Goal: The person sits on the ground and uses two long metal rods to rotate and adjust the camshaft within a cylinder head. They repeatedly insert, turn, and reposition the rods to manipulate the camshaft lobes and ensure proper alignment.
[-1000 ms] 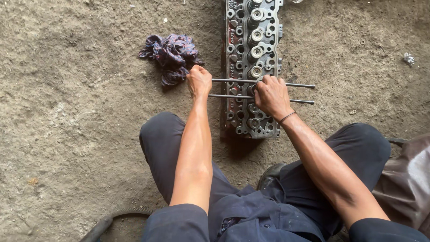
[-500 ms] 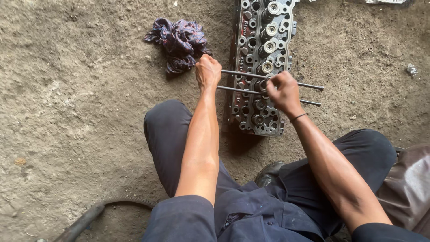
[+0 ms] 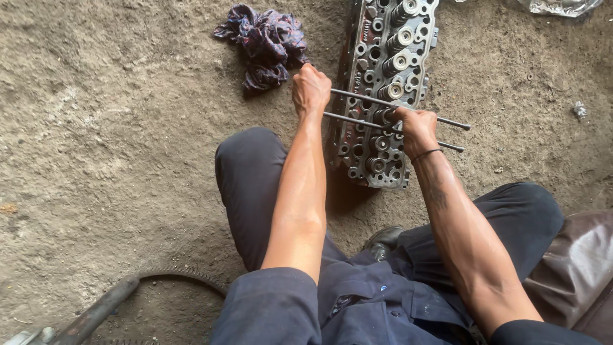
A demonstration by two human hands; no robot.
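Here, one long grey metal engine block full of round holes lies on the dirty concrete floor, its top end cut off by the picture edge. Two thin dark metal rods lie across it. The left hand is closed around the rods' left ends, and the right hand is closed around them over the block, hiding part of them. One crumpled purple rag lies just beside the left hand.

Grey metal cylinder head, dark steel rods, purple-maroon patterned rag, navy overalls
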